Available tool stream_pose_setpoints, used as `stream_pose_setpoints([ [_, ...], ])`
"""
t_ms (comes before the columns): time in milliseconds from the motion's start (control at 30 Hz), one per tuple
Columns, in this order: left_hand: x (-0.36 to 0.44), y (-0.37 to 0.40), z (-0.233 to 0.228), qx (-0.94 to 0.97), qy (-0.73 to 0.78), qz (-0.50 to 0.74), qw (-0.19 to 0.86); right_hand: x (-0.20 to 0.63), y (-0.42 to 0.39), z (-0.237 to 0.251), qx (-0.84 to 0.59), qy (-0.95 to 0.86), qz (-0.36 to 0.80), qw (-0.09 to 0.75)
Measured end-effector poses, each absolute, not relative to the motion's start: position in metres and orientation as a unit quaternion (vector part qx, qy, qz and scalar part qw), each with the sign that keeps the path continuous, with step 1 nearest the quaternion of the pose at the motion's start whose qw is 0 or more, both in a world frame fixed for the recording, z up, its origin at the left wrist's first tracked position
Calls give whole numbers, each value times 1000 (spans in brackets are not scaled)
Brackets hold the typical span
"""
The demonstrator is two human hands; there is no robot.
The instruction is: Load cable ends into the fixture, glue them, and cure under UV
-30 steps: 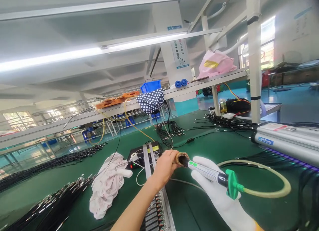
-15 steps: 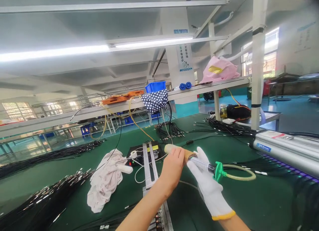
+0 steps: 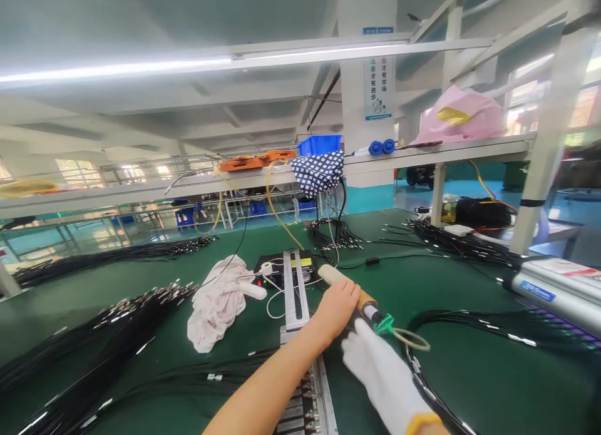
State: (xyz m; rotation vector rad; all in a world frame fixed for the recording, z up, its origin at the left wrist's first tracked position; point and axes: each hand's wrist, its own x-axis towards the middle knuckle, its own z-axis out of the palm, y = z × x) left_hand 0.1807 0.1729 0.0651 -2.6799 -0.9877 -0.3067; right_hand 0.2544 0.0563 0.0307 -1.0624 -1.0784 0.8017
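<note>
Sleeving looked nearly done: green-capped syringe (image 3: 372,313) was enclosed by brown cardboard tube (image 3: 367,298), clasped in bare left hand (image 3: 340,302); white-gloved right hand (image 3: 364,352) half-curled, hold unclear.

Matt, cardboard-like on the brown tube (image 3: 365,298); smooth across the dark-green worktop (image 3: 451,285); glossy, metallic on the long silver housing (image 3: 568,283) toward its right edge.

The counter (image 3: 507,391) is dark green, the tube (image 3: 367,300) brown, its fitting (image 3: 385,324) bright green, the glove (image 3: 380,375) white with a yellow cuff (image 3: 421,420), and the far cloth (image 3: 318,172) checked navy and white.
</note>
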Motion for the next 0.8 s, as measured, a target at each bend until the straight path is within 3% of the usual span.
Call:
stream_pose_setpoints([
  [133, 167, 164, 66, -933, -340, -99, 63, 258, 15, 18, -383, -458, 630, 497],
  [167, 160, 158, 71, -930, -349, -101, 43, 264, 11, 16, -386, -457, 649, 471],
  [433, 38, 68, 118, -847, -508, -143, -56, 282, 30, 41, -531, -495, 550, 414],
  [600, -35, 27, 63, -796, -576, -164, -83, 245, 55, 65, -536, -505, 502, 453],
  [733, -50, 16, 18, -784, -593, -171, -70, 225, 67, 54, -513, -548, 499, 434],
  [800, -46, 12, 9, -779, -600, -175, -48, 226, 62, 46, -499, -602, 442, 439],
])
